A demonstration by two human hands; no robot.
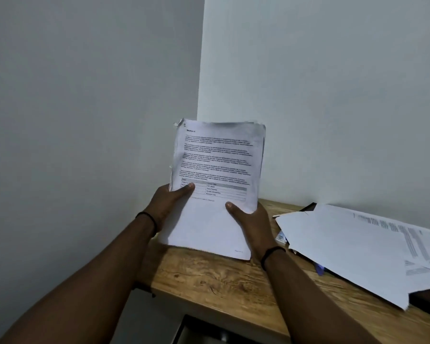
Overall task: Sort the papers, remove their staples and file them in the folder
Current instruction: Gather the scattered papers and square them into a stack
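Stapled paper stack (216, 184) held upright by left hand (169, 207) and right hand (251, 219), both grips closed on it; loose papers (353, 247) spread on desk (224, 281).

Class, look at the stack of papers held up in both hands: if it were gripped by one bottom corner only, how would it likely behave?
The stack of papers would probably flop over: its top corners already curl, though the left hand and right hand both grip its lower edges. It looks many sheets thick, so likely heavy for one hand. Loose sheets might fan out.
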